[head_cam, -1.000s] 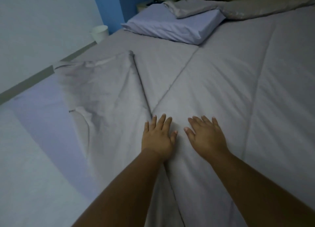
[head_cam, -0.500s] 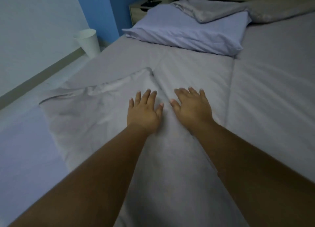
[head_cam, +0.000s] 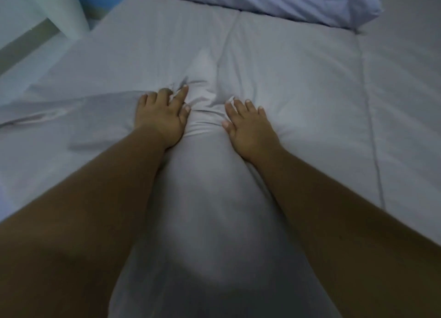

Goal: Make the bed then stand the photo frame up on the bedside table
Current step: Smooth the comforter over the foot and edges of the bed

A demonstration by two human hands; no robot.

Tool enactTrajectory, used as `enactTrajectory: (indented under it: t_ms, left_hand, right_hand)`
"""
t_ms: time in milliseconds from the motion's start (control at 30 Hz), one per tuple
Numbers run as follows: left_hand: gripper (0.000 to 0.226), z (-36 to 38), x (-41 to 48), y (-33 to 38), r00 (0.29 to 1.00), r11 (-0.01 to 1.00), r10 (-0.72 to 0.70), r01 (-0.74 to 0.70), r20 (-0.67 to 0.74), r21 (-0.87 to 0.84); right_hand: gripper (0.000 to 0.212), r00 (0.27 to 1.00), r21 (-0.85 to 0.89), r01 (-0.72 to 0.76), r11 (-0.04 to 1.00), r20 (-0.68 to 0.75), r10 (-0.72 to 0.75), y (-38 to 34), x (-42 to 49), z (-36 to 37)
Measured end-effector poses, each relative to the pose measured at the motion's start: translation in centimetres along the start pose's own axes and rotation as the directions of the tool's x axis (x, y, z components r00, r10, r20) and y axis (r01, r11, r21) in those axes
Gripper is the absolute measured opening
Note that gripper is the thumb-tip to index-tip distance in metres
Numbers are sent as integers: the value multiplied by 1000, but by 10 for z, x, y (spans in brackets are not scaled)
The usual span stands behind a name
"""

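Pressing flat on grey quilt (head_cam: 298, 107): left hand (head_cam: 162, 117) and right hand (head_cam: 250, 129), fingers spread, grasping nothing; bunched fold between them. Lavender pillow (head_cam: 274, 0) beyond.

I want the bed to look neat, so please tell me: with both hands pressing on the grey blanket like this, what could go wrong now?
1. The blanket is bunched into a ridge between the left hand and right hand; pushing further may set creases instead of flattening it.
2. The folded-over flap at the left could stay doubled.
3. A push toward the pillow may shove wrinkles against it.
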State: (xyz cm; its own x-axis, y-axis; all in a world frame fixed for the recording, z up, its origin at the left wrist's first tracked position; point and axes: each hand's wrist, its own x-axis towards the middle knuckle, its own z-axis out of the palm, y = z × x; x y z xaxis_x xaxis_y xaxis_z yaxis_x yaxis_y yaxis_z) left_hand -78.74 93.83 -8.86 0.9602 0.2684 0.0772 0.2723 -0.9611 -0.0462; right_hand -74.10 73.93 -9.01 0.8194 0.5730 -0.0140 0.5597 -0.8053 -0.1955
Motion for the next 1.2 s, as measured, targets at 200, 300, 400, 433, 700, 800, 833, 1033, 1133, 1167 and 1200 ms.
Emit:
enactTrajectory:
  t_ms: [200,300,400,433,700,800,833,1033,1133,1167,1200]
  left_hand:
    - [47,-26,-9,1,994,991,103,-105,26,84]
    - [46,-41,-31,-13,988,981,139,-147,72,127]
    - [45,-59,-64,-38,980,968,157,-177,118,178]
    - [45,-66,-76,-49,980,963,155,-179,127,201]
    - [45,-132,-207,-164,974,931,31,-110,224,348]
    - [47,-152,-260,-202,964,932,-23,-75,263,355]
    - [48,-157,-275,-214,961,935,-38,-62,273,348]
    - [63,-142,-346,-295,849,979,-148,52,507,198]
    - [58,-111,-372,-331,717,987,-152,75,681,141]
    - [54,-100,-380,-338,691,988,-151,87,707,126]
    - [48,-89,-386,-345,671,987,-162,116,724,113]
  right_hand:
    - [46,999,165,-10,986,48,3,-15,-15,-13]
    - [46,996,212,10,977,83,-28,-37,-40,-23]
    - [46,992,360,-15,933,119,-30,-69,-69,-26]
    - [46,992,419,-37,907,123,-17,-84,-77,-25]
    - [46,983,645,-1,764,142,-119,-239,-155,-17]
    - [46,972,686,8,728,165,-167,-294,-189,-18]
    - [45,968,700,15,714,170,-187,-310,-198,-18]
    - [42,899,736,118,667,205,-386,-386,-222,-2]
    - [36,903,762,81,643,217,-371,-410,-213,12]
    - [34,920,750,87,656,192,-342,-417,-207,18]
    - [34,938,714,116,690,151,-313,-421,-199,25]
